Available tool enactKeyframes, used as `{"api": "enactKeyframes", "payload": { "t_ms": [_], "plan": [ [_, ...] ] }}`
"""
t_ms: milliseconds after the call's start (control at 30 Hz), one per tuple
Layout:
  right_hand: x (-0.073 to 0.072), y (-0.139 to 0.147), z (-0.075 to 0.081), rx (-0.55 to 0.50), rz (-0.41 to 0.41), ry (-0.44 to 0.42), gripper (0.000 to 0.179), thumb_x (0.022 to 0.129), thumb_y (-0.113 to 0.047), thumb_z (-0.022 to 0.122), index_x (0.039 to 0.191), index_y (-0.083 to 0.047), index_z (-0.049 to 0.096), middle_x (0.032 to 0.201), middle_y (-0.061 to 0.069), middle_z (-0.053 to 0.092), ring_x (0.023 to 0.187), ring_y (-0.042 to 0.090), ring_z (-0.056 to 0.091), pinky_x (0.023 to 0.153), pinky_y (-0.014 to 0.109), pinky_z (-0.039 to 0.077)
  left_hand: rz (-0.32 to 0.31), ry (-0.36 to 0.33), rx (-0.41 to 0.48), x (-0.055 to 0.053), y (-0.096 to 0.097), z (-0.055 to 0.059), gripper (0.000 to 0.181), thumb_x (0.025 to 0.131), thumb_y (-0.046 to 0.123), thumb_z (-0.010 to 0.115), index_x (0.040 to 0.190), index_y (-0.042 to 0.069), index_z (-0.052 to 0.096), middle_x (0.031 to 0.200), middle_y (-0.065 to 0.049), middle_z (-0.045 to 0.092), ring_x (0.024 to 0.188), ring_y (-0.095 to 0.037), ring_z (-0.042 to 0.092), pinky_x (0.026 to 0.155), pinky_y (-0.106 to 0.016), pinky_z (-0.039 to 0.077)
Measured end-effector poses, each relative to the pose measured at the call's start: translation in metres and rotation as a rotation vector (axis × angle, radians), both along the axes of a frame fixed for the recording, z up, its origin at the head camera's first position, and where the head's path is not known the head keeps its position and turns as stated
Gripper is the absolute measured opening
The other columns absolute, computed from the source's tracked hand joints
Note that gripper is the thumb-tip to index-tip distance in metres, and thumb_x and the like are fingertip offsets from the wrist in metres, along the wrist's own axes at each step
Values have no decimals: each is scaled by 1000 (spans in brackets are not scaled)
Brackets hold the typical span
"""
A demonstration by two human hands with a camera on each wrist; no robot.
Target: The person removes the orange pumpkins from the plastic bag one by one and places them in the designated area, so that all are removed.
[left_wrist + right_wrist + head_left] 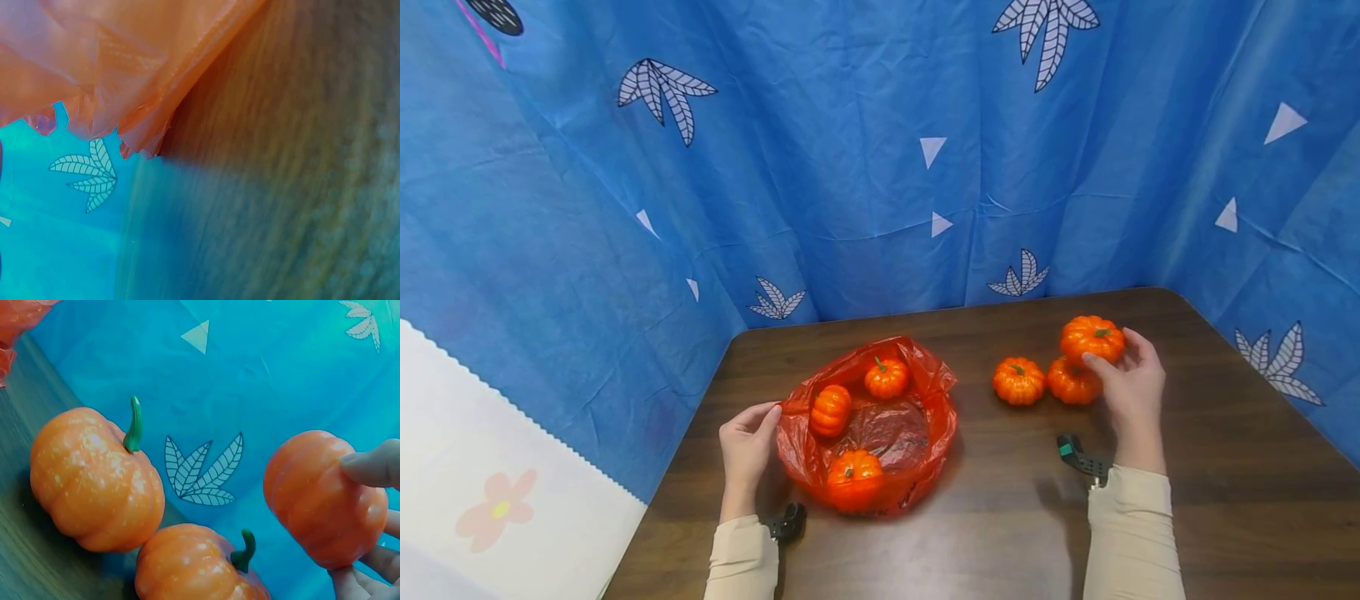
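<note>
My right hand (1133, 385) grips a small orange pumpkin (1092, 340) with a green stem, thumb on one side and fingers on the other. In the right wrist view this pumpkin (325, 499) hangs above the table, apart from two others. Those two, a left pumpkin (1018, 381) and a right pumpkin (1072, 382), sit side by side on the wood. With thumb and fingers my left hand (748, 443) pinches the left rim of an open red plastic bag (936, 454). Inside the bag lie three pumpkins, one of them a tilted pumpkin (831, 410).
The dark wooden table (985, 533) ends at a blue curtain (865, 167) behind and on both sides. A white cloth (490, 467) with a flower print hangs at the left. Each wrist wears a black camera mount, such as the right mount (1082, 458).
</note>
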State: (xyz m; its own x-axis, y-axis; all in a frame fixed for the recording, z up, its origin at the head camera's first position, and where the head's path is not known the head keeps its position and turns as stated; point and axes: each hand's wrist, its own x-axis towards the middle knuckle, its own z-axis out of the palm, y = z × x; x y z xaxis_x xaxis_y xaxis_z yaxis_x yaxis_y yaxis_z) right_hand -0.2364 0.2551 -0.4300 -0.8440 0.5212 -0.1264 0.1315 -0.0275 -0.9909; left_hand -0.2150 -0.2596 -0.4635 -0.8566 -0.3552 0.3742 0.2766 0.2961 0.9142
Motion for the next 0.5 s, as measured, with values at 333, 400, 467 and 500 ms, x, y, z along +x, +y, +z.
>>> {"api": "enactKeyframes", "payload": {
  "t_ms": [333,400,467,500],
  "plan": [
    [2,7,-2,-104,-107,7,76,94,-15,69,156,-33,29,166,-5,25,151,20,30,122,38,30,-3,15,12,1,2,2,16,89,7,75,97,-7,76,83,10,75,73,-2,68,68,-16,58],
    [2,9,-3,-127,-127,18,76,94,-13,68,156,-33,30,165,-5,26,150,19,31,122,37,30,-4,16,13,1,2,2,17,89,8,75,97,-7,76,84,6,76,72,-2,68,67,-16,58],
    [2,10,-5,-144,-146,26,76,94,-12,68,156,-34,30,165,-5,26,150,18,31,122,37,30,-5,15,12,1,2,3,18,89,8,75,97,-7,76,85,3,77,72,-2,68,67,-16,58],
    [2,11,-5,-159,-156,35,76,94,-11,68,156,-34,30,165,-5,26,151,18,30,122,36,30,-7,15,13,1,2,3,18,89,8,75,97,-7,76,85,3,77,72,-2,68,67,-16,58]
  ]
}}
